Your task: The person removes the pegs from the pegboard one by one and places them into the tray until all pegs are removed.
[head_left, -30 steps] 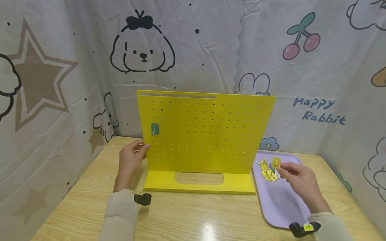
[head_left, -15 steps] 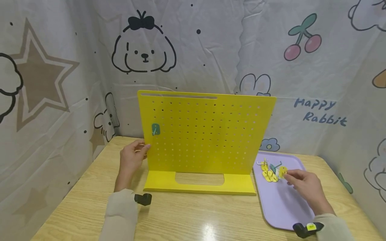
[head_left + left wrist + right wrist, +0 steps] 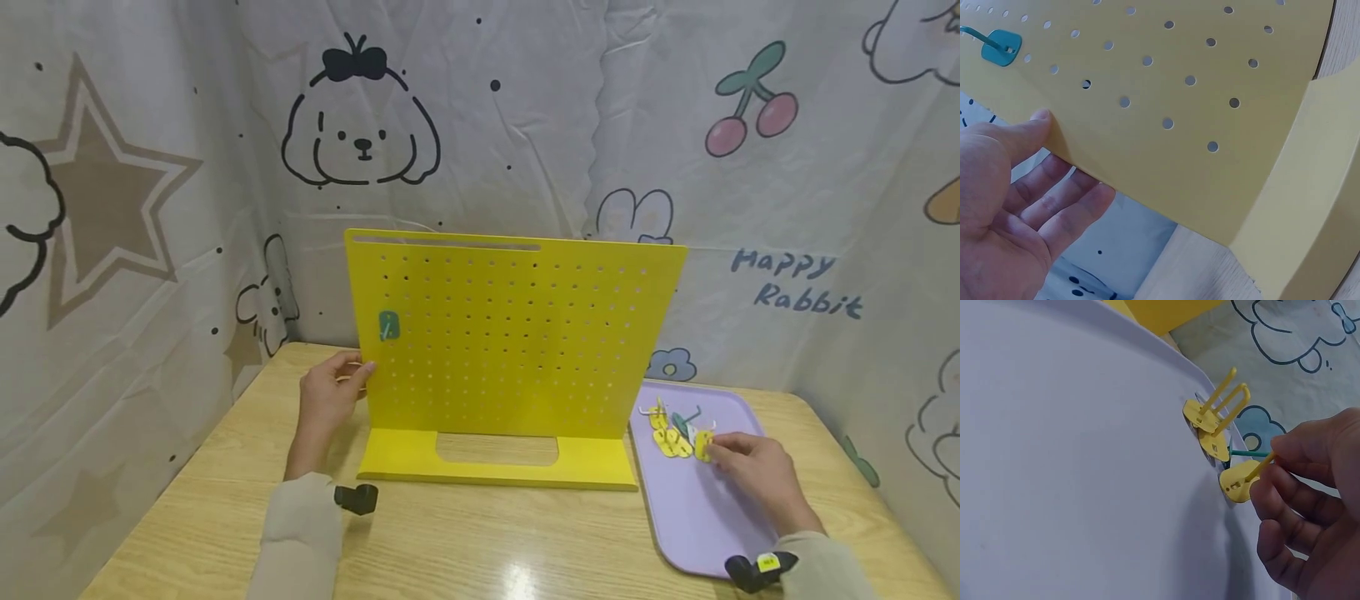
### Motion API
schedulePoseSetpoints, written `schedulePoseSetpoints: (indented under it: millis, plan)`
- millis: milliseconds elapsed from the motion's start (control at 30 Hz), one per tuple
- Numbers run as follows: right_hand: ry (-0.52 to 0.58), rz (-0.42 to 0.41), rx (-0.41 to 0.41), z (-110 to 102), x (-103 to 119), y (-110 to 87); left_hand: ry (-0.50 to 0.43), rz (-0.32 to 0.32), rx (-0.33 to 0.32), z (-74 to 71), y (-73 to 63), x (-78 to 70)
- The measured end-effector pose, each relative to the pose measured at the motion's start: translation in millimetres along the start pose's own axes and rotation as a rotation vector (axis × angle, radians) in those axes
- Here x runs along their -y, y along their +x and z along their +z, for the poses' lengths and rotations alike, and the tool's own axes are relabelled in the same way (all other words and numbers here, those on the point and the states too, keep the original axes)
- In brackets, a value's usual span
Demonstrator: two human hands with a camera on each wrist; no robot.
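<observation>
A yellow pegboard point(image 3: 510, 350) stands upright on its own base, with one green hook point(image 3: 389, 326) on its left side. My left hand point(image 3: 328, 392) holds the board's left edge, thumb on the front face and fingers behind, as the left wrist view shows. Over the purple tray point(image 3: 705, 525), my right hand point(image 3: 761, 475) pinches a yellow hook point(image 3: 1241, 481) by its prong between thumb and forefinger. The hook's flat plate hangs low by the other hooks; whether it touches the tray is hard to tell. Beside it lie several yellow hooks point(image 3: 1213, 428) and a green hook point(image 3: 684, 423).
The wooden table point(image 3: 442, 542) bears the board and, to its right, the tray. A patterned cloth point(image 3: 517, 125) hangs behind and at both sides. The board's base point(image 3: 495, 475) has a wide cutout in it.
My right hand has moved the yellow hook right, away from the pile, then slightly lower, uncovering the green hook. My left hand stays on the board's edge.
</observation>
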State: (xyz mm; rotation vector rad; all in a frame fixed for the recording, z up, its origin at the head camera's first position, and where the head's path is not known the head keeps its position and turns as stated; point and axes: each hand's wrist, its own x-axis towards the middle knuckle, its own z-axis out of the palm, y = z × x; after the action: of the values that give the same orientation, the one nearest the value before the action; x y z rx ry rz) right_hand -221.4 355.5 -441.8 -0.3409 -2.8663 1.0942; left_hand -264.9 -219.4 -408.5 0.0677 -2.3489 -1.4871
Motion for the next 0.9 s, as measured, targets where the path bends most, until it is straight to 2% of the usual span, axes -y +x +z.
schedulePoseSetpoints:
  millis: [167, 333, 567, 800, 900]
  plan:
    - [0.013, 0.007, -0.015, -1, 3, -1.0, 0.010, 0.000, -0.006, 0.5, -0.6, -1.0]
    - [0.050, -0.015, -0.032, -2, 18, -6.8, 0.017, -0.005, -0.007, -0.9, -0.9, -0.8]
    - [0.114, -0.114, -0.052, -2, 49, -15.9, 0.006, 0.001, 0.008, -1.8, -0.1, -1.5]
    - [0.176, -0.213, -0.025, 4, 87, -28.9, 0.001, 0.002, 0.007, -1.5, -0.1, -1.4]
    - [0.210, -0.294, -0.015, 10, 104, -31.7, -0.005, 0.000, 0.015, -1.8, 1.0, -0.7]
